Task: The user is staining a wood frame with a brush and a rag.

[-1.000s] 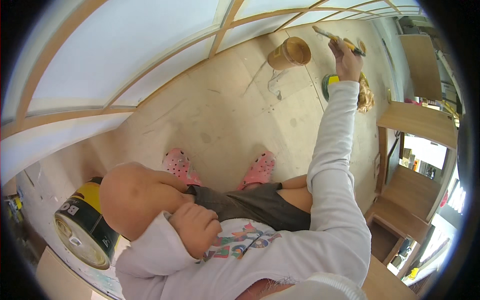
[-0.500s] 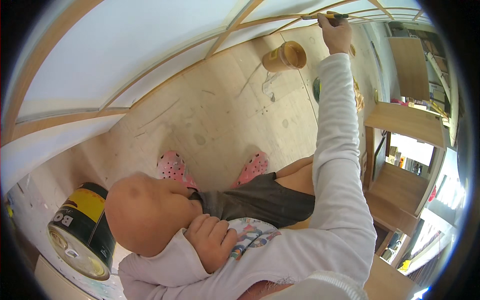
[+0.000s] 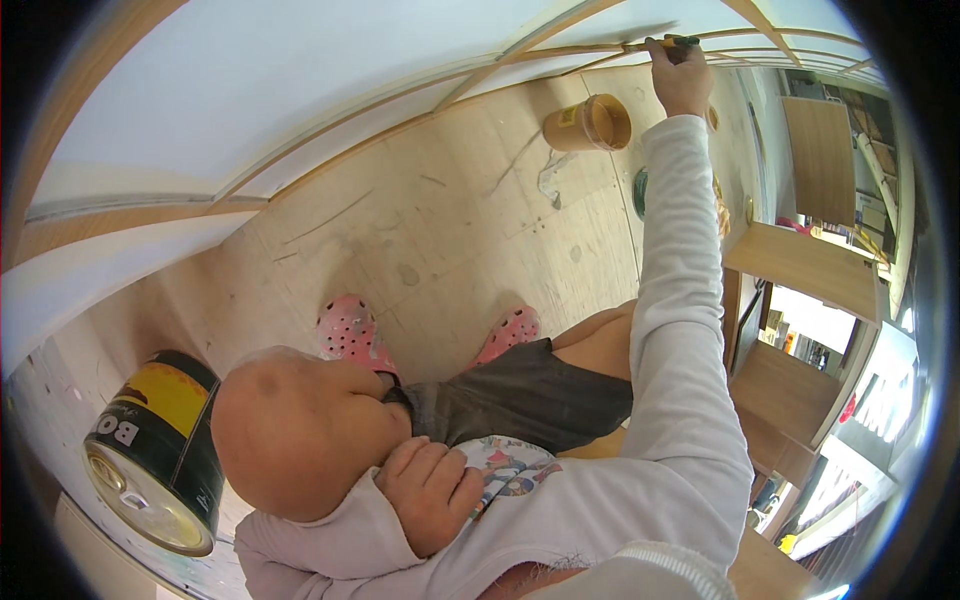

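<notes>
My right hand [image 3: 682, 80] is stretched far forward, its fingers pinched round a thin paintbrush [image 3: 688, 41] with a dark and yellow handle. The brush's tip is at a narrow wooden strip [image 3: 575, 50] of the white-panelled frame; whether it touches cannot be made out. Bent across my body, my left hand [image 3: 430, 495] rests with its fingers curled closed beside my bare knee and the printed part of my white shirt. No object shows in it. On the floor below the brush stands a tan paint bucket [image 3: 572, 128].
A large black and yellow tin [image 3: 155, 450] stands at my left, close to my knee. My pink clogs [image 3: 350, 328] are on the stained wooden floor [image 3: 440, 220]. Beyond my right arm, a green round container [image 3: 640, 192] is partly hidden. Wooden shelving [image 3: 800, 275] runs along the right.
My right hand and the brush have shifted slightly right along the strip, and the brush shows more end-on. The whole view has shifted a little. My left hand stays curled in place.
</notes>
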Tool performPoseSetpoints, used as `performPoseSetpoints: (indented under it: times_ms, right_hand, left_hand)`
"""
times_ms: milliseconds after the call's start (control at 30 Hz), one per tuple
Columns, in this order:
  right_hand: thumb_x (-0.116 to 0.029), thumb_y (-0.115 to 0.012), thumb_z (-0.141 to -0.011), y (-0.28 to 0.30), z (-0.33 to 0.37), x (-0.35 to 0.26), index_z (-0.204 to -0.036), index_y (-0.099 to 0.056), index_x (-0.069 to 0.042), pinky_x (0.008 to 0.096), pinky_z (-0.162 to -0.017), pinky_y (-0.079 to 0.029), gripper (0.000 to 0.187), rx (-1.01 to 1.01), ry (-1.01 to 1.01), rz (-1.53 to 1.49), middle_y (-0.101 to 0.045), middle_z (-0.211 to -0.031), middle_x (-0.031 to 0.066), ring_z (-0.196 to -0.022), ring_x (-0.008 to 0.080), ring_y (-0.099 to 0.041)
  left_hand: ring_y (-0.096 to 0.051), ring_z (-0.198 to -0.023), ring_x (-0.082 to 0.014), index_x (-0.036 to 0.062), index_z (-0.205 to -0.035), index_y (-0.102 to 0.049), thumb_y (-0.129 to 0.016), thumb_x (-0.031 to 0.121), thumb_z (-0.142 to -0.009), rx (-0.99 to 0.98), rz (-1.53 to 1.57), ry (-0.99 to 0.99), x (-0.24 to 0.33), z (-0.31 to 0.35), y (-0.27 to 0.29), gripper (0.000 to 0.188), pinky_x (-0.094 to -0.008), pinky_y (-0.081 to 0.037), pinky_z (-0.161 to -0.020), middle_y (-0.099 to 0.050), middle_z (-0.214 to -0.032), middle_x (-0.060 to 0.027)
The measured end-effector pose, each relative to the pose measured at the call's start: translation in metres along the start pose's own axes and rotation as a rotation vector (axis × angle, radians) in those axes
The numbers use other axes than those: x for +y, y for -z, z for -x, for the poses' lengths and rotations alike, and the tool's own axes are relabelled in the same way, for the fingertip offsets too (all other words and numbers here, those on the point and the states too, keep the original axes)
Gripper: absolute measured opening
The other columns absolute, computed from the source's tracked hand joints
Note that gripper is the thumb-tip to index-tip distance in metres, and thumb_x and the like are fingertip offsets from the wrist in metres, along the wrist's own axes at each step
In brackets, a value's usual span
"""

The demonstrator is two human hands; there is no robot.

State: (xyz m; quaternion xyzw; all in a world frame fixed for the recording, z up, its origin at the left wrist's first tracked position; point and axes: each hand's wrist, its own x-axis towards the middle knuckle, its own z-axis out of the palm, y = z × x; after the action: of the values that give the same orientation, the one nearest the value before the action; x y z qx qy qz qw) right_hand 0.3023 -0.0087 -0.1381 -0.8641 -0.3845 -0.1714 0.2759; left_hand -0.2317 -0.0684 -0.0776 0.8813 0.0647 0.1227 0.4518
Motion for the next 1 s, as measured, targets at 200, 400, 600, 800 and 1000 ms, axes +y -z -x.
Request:
performPoseSetpoints:
  times_ms: [200,400,600,800,1000]
  right_hand:
    - [-0.029,-0.074,-0.074,-0.004,0.011,-0.022,-0.091,-0.065,-0.002,0.0304,-0.071,-0.050,0.033,-0.065,0.056,0.045,-0.069,-0.082,0.0079,-0.075,0.0182,-0.066]
    - [-0.021,-0.074,-0.075,0.004,0.028,-0.057,-0.090,-0.063,0.002,0.0277,-0.068,-0.051,0.030,-0.142,-0.012,-0.102,-0.068,-0.080,0.0087,-0.075,0.0163,-0.066]
    - [-0.005,-0.068,-0.079,0.004,0.023,-0.051,-0.092,-0.057,0.011,0.0278,-0.067,-0.057,0.023,-0.232,-0.213,-0.645,-0.065,-0.085,0.0166,-0.072,0.0212,-0.067]
    - [-0.004,-0.070,-0.075,-0.006,0.011,-0.002,-0.087,-0.058,0.012,0.0284,-0.065,-0.057,0.023,0.014,-0.265,-0.678,-0.066,-0.081,0.0172,-0.068,0.0211,-0.067]
    - [-0.013,-0.074,-0.075,-0.006,0.018,-0.010,-0.088,-0.063,0.005,0.0268,-0.065,-0.053,0.025,0.082,-0.034,-0.084,-0.068,-0.078,0.0106,-0.069,0.0164,-0.066]
  left_hand:
    - [-0.061,-0.083,-0.0260,0.0055,-0.082,-0.062,-0.064,0.019,-0.065,-0.032,-0.011,0.027,0.000,0.003,0.004,0.022,-0.0431,-0.049,-0.079,-0.062,-0.088,-0.0122]
    - [-0.061,-0.082,-0.0242,0.0062,-0.081,-0.061,-0.066,0.017,-0.064,0.004,-0.002,0.028,-0.002,0.001,0.005,0.021,-0.0415,-0.049,-0.078,-0.062,-0.086,-0.0105]
    - [-0.061,-0.080,-0.0234,0.0066,-0.080,-0.060,-0.067,0.016,-0.064,0.001,-0.004,0.015,-0.004,0.000,0.005,0.020,-0.0405,-0.049,-0.076,-0.062,-0.086,-0.0098]
    - [-0.061,-0.080,-0.0230,0.0068,-0.080,-0.060,-0.069,0.016,-0.062,0.046,-0.014,0.030,-0.002,-0.001,0.002,0.022,-0.0407,-0.050,-0.075,-0.063,-0.085,-0.0088]
    - [-0.062,-0.080,-0.0235,0.0073,-0.080,-0.060,-0.070,0.015,-0.062,-0.001,-0.012,0.040,0.000,-0.004,0.003,0.022,-0.0406,-0.050,-0.075,-0.063,-0.086,-0.0094]
